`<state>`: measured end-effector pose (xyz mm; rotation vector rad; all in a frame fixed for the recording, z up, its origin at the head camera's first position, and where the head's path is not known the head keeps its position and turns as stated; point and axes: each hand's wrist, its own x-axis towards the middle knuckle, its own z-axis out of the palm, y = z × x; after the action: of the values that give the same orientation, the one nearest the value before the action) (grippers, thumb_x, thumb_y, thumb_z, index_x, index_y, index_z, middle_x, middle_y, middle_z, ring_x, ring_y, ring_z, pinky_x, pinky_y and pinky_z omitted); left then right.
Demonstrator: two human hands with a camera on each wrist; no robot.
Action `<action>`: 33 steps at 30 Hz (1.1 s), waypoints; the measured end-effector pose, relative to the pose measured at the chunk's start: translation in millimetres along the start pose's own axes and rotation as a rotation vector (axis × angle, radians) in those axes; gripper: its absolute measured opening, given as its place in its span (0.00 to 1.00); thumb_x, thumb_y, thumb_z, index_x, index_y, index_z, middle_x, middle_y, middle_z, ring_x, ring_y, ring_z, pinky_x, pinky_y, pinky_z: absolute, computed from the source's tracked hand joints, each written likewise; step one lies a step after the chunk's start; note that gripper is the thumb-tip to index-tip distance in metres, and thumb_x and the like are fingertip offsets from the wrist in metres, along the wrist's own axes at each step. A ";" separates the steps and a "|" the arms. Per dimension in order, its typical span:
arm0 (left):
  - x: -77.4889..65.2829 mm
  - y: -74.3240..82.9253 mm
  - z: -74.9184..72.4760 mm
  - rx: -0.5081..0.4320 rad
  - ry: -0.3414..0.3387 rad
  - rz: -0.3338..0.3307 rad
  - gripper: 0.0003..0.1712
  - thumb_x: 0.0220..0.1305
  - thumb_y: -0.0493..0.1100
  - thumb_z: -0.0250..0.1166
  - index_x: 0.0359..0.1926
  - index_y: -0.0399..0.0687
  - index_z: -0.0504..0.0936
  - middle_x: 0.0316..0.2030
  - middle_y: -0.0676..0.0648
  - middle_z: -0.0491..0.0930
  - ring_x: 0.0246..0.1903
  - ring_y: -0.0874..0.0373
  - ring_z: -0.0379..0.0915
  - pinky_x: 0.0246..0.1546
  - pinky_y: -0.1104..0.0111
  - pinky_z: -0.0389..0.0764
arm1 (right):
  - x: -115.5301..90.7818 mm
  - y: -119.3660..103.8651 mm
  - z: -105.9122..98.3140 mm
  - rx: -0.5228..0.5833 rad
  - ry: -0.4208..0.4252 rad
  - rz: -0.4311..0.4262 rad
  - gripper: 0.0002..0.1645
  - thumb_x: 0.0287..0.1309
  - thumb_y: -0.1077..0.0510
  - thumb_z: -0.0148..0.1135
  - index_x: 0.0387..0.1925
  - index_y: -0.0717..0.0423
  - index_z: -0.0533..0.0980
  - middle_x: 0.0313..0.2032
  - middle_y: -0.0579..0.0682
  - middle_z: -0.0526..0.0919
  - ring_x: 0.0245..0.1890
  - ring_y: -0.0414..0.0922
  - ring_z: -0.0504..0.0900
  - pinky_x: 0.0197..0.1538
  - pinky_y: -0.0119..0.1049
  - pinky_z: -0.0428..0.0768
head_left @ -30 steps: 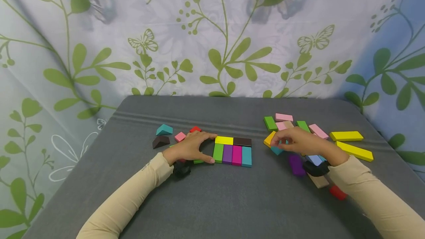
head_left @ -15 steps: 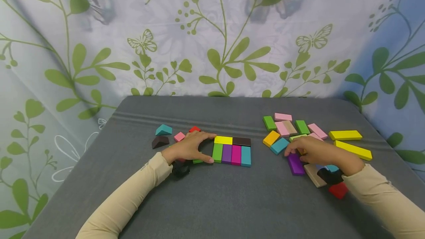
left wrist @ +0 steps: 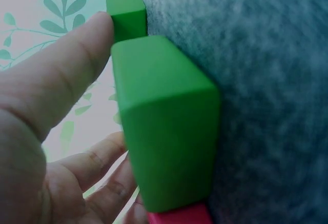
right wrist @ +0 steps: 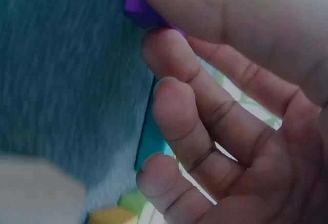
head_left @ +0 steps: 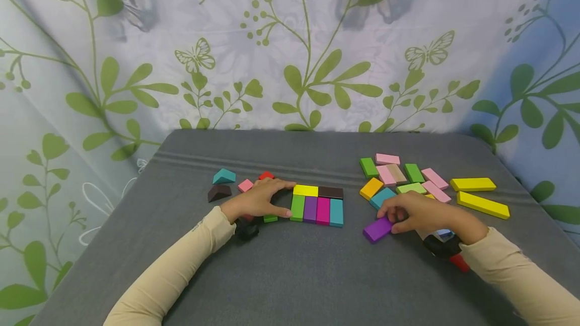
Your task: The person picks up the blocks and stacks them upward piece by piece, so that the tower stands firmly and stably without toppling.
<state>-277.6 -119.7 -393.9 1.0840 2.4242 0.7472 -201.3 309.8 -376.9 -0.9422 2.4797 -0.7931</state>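
In the head view my right hand [head_left: 417, 211] pinches a purple block [head_left: 377, 230] by its end, between thumb and fingers. The right wrist view shows the thumb over that purple block [right wrist: 143, 6], other fingers curled loosely below. My left hand [head_left: 259, 198] lies spread at the left of a flat block arrangement, thumb tip beside its green block [head_left: 297, 208]. Purple [head_left: 310, 209], magenta [head_left: 323, 211] and blue [head_left: 336, 212] blocks stand in the same row, below a yellow block [head_left: 305, 191] and a dark brown block [head_left: 330, 193]. A loose green block [left wrist: 166, 126] fills the left wrist view.
Loose pink, green, orange and blue blocks [head_left: 382, 198] cluster at the right, beside two long yellow blocks [head_left: 483, 205]. Left of the arrangement lie a teal arch-like piece [head_left: 224, 176], a dark brown one [head_left: 219, 193] and a pink block [head_left: 245, 185]. A patterned curtain hangs behind.
My right hand moved from over the blue block to the purple block, took hold of it, and shifted it left and turned it. The left hand stayed in place.
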 end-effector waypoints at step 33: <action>1.1 -0.2 0.3 0.034 0.009 0.003 0.47 0.71 0.54 0.74 0.81 0.39 0.66 0.77 0.39 0.71 0.75 0.39 0.63 0.69 0.40 0.61 | 43.4 -67.7 59.0 0.141 0.190 0.065 0.16 0.60 0.56 0.82 0.47 0.55 0.86 0.36 0.38 0.85 0.29 0.35 0.75 0.32 0.31 0.77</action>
<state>-278.3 -118.9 -394.4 1.0996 2.4514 0.7158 -168.9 216.0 -386.5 -0.7642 2.5584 -1.0642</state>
